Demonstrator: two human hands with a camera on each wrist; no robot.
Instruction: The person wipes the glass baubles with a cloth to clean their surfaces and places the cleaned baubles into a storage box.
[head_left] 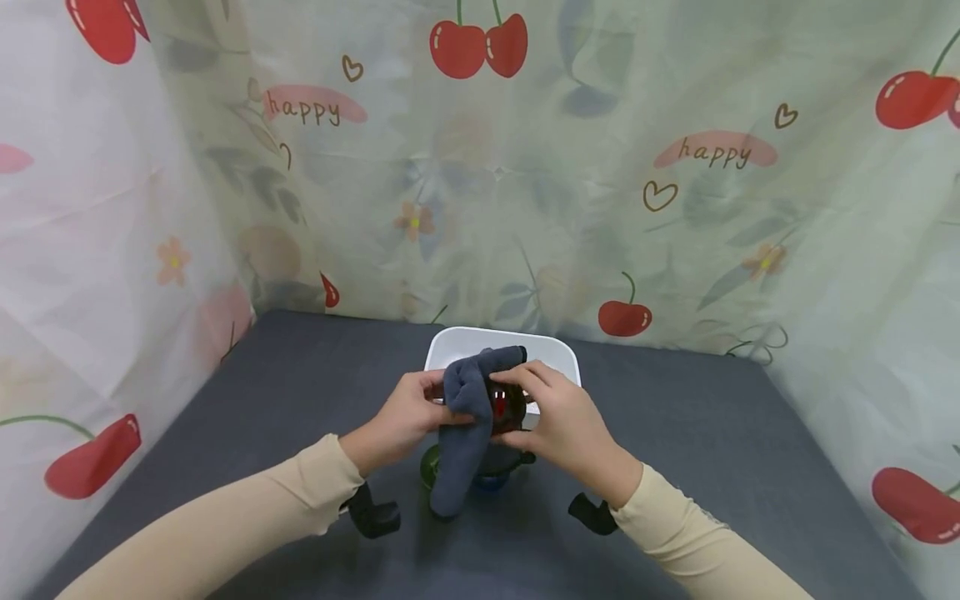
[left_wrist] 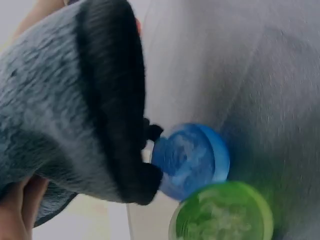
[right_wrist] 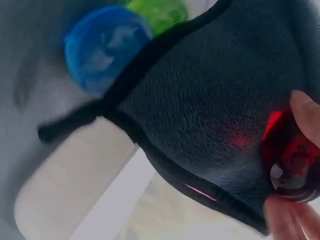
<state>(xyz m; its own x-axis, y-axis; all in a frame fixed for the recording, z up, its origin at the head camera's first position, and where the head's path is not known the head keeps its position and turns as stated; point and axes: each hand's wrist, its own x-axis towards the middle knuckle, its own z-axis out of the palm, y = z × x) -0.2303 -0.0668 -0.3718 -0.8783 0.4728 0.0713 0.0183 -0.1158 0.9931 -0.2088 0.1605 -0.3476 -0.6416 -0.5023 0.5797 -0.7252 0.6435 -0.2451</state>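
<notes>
My left hand [head_left: 401, 417] holds a dark grey towel [head_left: 457, 475] with a black edge, which hangs down below the fingers. With thumb and fingers, my right hand [head_left: 572, 421] grips a red see-through cup [head_left: 508, 406] beside the towel. In the right wrist view the cup [right_wrist: 292, 167] lies against the fleecy towel [right_wrist: 215, 90], throwing a red glow on it. The towel hides part of the cup and some left fingers. Under the hands stand a blue see-through cup [left_wrist: 187, 162] and a green one [left_wrist: 227, 217], side by side.
Just behind the hands a white rectangular tub [head_left: 480, 336] stands on the dark grey table [head_left: 675, 433]. Around the back and sides hangs a curtain [head_left: 495, 250] printed with cherries. Black camera mounts [head_left: 375, 515] hang under both wrists.
</notes>
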